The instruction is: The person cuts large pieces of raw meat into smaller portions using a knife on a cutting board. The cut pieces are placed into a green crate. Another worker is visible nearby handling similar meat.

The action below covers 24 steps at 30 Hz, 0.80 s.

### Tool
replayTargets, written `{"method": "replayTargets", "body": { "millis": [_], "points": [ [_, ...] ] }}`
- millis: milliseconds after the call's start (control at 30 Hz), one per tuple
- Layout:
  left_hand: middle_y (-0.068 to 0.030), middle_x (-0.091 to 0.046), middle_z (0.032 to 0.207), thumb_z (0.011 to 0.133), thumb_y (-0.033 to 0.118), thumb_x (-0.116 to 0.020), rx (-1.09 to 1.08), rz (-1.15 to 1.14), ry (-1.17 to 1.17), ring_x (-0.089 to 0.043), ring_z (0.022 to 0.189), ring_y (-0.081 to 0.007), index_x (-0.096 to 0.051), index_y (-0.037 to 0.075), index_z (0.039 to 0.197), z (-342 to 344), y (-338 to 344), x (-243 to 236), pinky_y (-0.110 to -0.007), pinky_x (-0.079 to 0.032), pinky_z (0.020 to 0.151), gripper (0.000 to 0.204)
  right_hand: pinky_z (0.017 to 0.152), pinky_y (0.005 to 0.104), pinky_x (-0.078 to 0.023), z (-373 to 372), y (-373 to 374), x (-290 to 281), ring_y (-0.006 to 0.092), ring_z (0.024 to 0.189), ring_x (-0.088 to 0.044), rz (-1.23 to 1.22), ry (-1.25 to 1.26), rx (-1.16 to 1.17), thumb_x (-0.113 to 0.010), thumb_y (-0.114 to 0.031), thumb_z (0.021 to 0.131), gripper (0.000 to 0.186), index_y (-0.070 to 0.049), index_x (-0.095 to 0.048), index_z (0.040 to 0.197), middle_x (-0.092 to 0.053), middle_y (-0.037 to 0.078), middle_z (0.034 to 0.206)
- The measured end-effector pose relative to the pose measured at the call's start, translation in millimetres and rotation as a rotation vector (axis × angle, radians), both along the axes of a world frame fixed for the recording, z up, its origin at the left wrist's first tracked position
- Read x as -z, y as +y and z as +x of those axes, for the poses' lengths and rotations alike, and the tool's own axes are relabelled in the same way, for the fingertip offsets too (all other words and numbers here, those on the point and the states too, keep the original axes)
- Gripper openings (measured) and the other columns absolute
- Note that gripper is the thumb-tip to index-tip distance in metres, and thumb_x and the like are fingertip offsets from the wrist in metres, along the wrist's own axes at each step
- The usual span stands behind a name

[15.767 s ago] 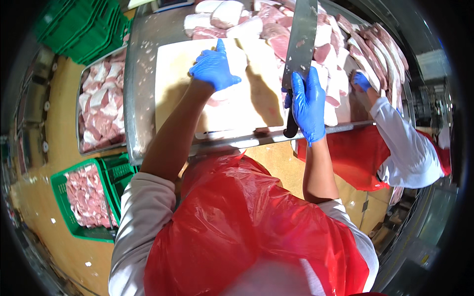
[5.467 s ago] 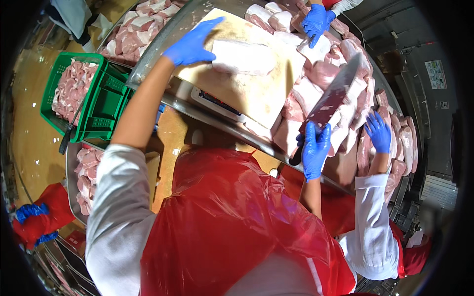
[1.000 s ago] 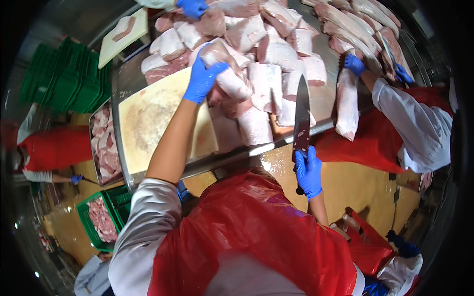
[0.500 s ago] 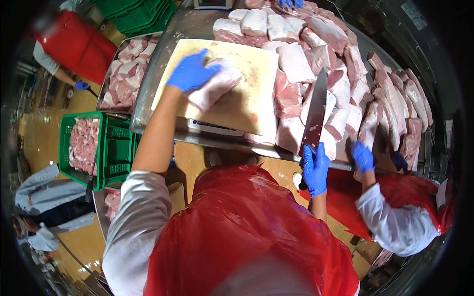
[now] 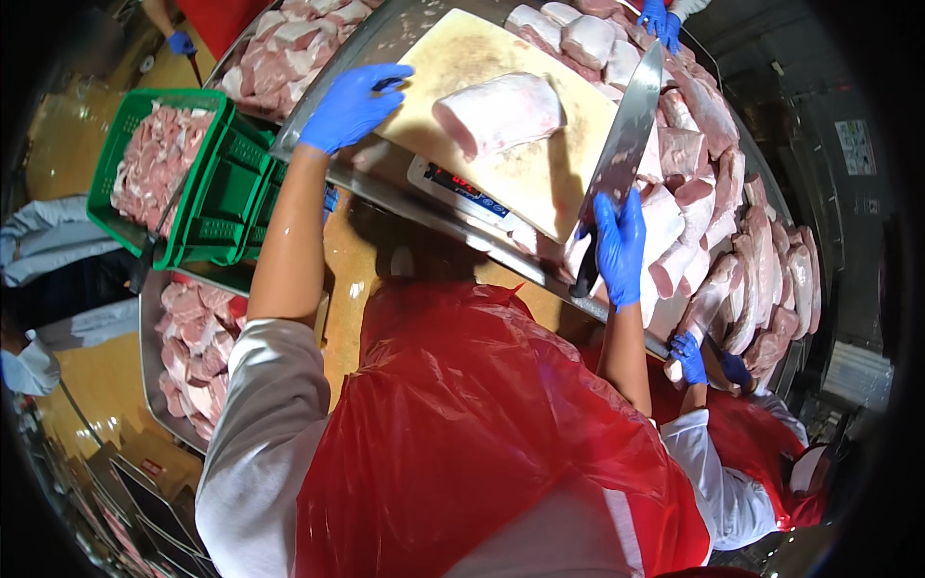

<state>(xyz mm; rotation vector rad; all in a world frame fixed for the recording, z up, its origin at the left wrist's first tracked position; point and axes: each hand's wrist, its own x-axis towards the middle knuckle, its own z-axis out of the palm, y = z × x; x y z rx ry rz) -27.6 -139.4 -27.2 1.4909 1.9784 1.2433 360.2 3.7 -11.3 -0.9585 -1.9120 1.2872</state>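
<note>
While right hand [image 5: 619,246] fingers clamp knife [image 5: 621,154], left hand [image 5: 353,104] fingers spread at cutting board [image 5: 462,58] edge beside meat slab [image 5: 499,112].

Count: one cutting board [image 5: 501,144], one slab of meat [image 5: 499,111] on it, one knife [image 5: 621,144]. Two green crates [image 5: 207,183] at 9 o'clock. Two own blue-gloved hands; co-workers' gloved hands at 12 and 4 o'clock.

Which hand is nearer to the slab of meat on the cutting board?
Left. The left hand rests at the cutting board edge just left of the meat slab; the right hand grips the knife farther off, lower right.
</note>
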Motion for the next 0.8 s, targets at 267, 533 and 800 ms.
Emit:
{"method": "replayTargets", "body": {
  "millis": [267, 533, 800],
  "points": [
    [-0.0168, -0.065, 0.128, 0.080, 0.008, -0.064, 0.191, 0.298, 0.093, -0.064, 0.115, -0.0247, -0.054, 0.001, 0.138, 27.4, 45.7, 48.7, -0.034, -0.051, 0.095, 0.059, 0.059, 0.0335, -0.055, -118.8, 67.3, 6.2, 0.0178, 0.069, -0.062, -0.261, 0.288, -0.116, -0.055, -0.008, 0.101, 0.024, -0.001, -0.054, 0.123, -0.062, 0.006, 0.092],
    [-0.0161, -0.067, 0.108, 0.075, -0.003, -0.064, -0.113, 0.536, 0.244, -0.064, 0.099, -0.0353, -0.051, 0.003, 0.111, 57.8, -0.9, 72.1, -0.040, -0.052, 0.086, 0.039, 0.063, 0.0306, -0.054, -122.9, 61.2, -52.5, 0.0161, 0.074, -0.064, 0.067, 0.178, -0.167, -0.056, -0.015, 0.102, 0.024, 0.001, -0.053, 0.121, -0.063, 0.009, 0.095],
    [-0.0147, -0.071, 0.092, 0.075, 0.005, -0.075, -0.081, 0.499, 0.060, -0.069, 0.078, -0.0260, -0.072, 0.000, 0.099, 65.8, 23.0, 62.5, -0.035, -0.056, 0.073, 0.025, 0.062, 0.0533, -0.051, -115.9, -49.9, 0.7, 0.0459, 0.070, -0.064, 0.618, -0.460, -0.248, -0.050, -0.010, 0.099, 0.017, 0.002, -0.046, 0.110, -0.064, 0.028, 0.081]
  ]
}}
